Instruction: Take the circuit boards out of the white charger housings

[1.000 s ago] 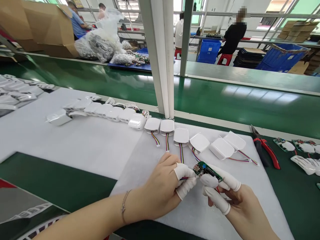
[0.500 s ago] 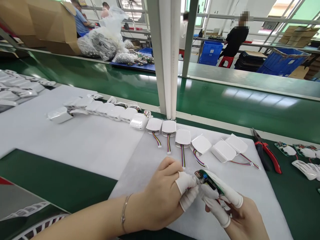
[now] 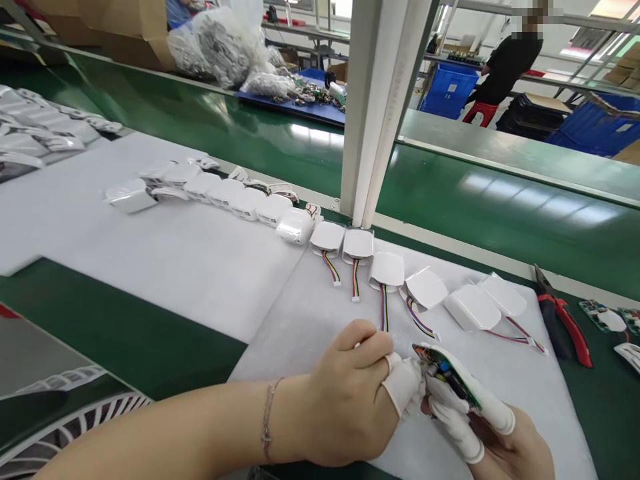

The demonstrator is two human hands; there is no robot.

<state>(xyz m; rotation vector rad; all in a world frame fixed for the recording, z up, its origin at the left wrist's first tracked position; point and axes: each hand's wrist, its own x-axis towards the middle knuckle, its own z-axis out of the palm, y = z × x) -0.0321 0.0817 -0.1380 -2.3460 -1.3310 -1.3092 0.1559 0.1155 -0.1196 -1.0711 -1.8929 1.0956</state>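
Observation:
Between the finger-cotted thumb and fingers of my right hand [image 3: 493, 427] sits a green circuit board [image 3: 447, 377], tilted, with small components along its edge. My left hand [image 3: 363, 393] has its fingers pinched at the board's left end; what its fingertips hold is hidden by the white finger cots. Behind my hands, white plastic housings [image 3: 387, 270] with multicoloured ribbon wires [image 3: 384, 307] ending in small white connectors lie in a row on the white sheet [image 3: 305, 333].
Pliers with red and black handles [image 3: 565, 320] lie on the right, beside more circuit boards [image 3: 603, 315]. White housings [image 3: 227, 193] continue in a row leftward. A metal post [image 3: 373, 113] rises behind the sheet. A person in black [image 3: 515, 57] is in the background.
The view has shifted, so the table's things appear further right and the row's left part higher. My left hand has turned somewhat, staying pinched at the board; my right hand still holds it.

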